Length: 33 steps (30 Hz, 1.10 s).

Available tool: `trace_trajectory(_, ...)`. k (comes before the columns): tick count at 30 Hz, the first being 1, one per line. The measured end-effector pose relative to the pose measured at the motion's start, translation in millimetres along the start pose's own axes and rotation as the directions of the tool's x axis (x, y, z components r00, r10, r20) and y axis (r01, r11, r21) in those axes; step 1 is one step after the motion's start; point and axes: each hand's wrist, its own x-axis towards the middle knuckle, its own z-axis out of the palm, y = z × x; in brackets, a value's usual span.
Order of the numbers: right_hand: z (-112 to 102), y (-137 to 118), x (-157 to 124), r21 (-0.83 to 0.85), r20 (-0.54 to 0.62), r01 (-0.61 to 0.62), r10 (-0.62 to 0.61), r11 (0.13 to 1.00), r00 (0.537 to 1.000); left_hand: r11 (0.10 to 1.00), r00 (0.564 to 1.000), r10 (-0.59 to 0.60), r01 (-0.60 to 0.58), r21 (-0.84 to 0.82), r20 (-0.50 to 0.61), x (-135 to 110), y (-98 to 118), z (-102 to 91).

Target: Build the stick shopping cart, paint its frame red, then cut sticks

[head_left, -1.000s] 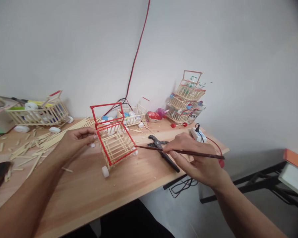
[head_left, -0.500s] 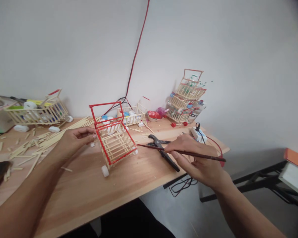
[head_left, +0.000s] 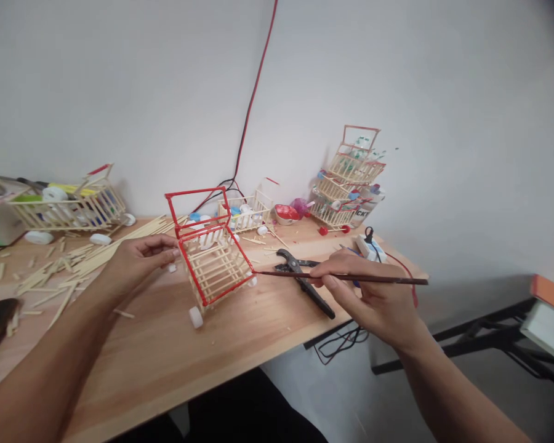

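A miniature shopping cart (head_left: 216, 264) made of thin sticks stands on the wooden table, with red-painted rim and handle and white wheels. My left hand (head_left: 150, 255) grips its left side near the base of the handle; the fingertips are partly hidden. Between the fingers of my right hand (head_left: 360, 292) is a thin dark paintbrush (head_left: 373, 279). Its tip meets the right front corner of the cart's red rim. Black-handled pliers (head_left: 305, 280) lie on the table behind the brush.
Loose sticks (head_left: 80, 264) litter the left side. Behind stand a larger stick cart (head_left: 74, 212), a small cart (head_left: 252, 209), a bowl of red paint (head_left: 286, 213) and a tiered stick cart (head_left: 346, 184). A power strip (head_left: 370, 248) sits at the right edge.
The rear end of the brush has swung up, so the brush lies nearer level. My right hand has shifted slightly; the cart and my left hand stay nearly still.
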Motion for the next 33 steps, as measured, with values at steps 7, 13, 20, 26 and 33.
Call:
trace_trajectory(7,7,14,11,-0.003,-0.086,-0.141,0.140,0.990,0.986,1.000,1.000,-0.001,0.001,0.003,0.015,0,-2,-0.9)
trace_trajectory(13,12,28,19,0.066,-0.095,-0.184,0.190,0.981,0.977,1.000,1.000,0.014,-0.014,0.008,0.012,2,-5,-0.9)
trace_trajectory(20,15,33,16,0.210,-0.135,-0.242,0.273,0.947,0.952,1.000,0.999,0.026,-0.026,0.004,0.023,1,-3,-0.5)
trace_trajectory(26,19,38,19,0.255,-0.159,-0.279,0.325,0.926,0.932,1.000,1.000,-0.004,0.004,0.004,-0.001,-1,3,1.3)
trace_trajectory(33,19,41,11,0.346,-0.159,-0.302,0.373,0.888,0.914,1.000,1.000,0.002,-0.002,-0.011,-0.006,0,-1,0.5)
